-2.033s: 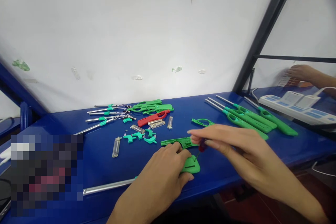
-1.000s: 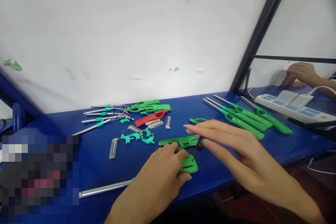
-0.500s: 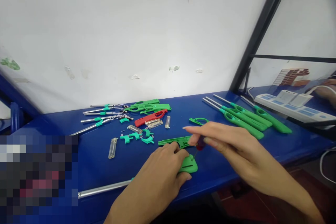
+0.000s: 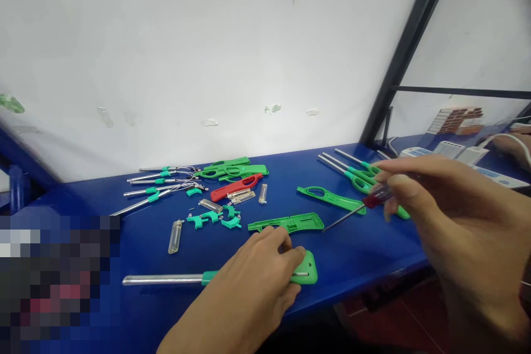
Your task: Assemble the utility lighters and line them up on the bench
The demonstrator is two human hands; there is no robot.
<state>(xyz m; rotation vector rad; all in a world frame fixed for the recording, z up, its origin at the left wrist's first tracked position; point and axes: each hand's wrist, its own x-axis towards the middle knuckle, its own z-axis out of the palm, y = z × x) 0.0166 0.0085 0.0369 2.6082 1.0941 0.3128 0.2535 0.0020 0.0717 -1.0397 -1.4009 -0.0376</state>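
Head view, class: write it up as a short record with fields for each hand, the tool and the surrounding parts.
Left hand: holding down a green long-nosed lighter, metal tube pointing left
Right hand: gripping a screwdriver
Screwdriver tip: off the lighter, near an open green shell half; contact unclear
Loose parts: red shell, clear fuel tanks, teal triggers, wired metal tubes
Far right: more green lighters, partly hidden
Surface: blue table

No text or numbers can be read.
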